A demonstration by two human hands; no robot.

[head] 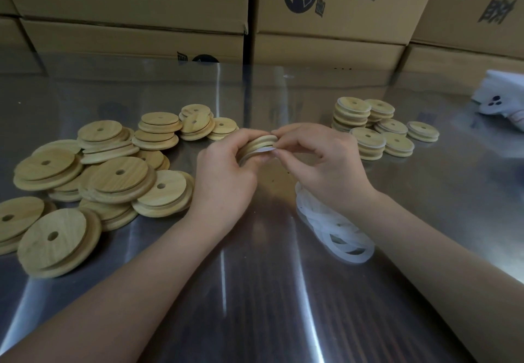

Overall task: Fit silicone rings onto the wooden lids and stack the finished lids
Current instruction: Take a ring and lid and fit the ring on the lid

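So the lid being worked on is up off the bench, dead centre, held edge-on between both hands. The left hand has its grip curled round the lid's left rim. The right hand pinches a bit of white silicone ring against the lid's near-right edge, fingers closed tight on it. The lid's flat face tilts up and away, so its groove runs roughly left-right between the two grips.

My guess is the ring is only partly seated and needs walking round the rim, and the right hand is the one placed to do it. The finished stacks sit far right, closer to the right hand, with open bench in between. Loose rings lie just under the right wrist, near side. The bare-lid pile crowds the left, just beside the left wrist, so the free room is centre and right. Cardboard boxes wall off the far edge.
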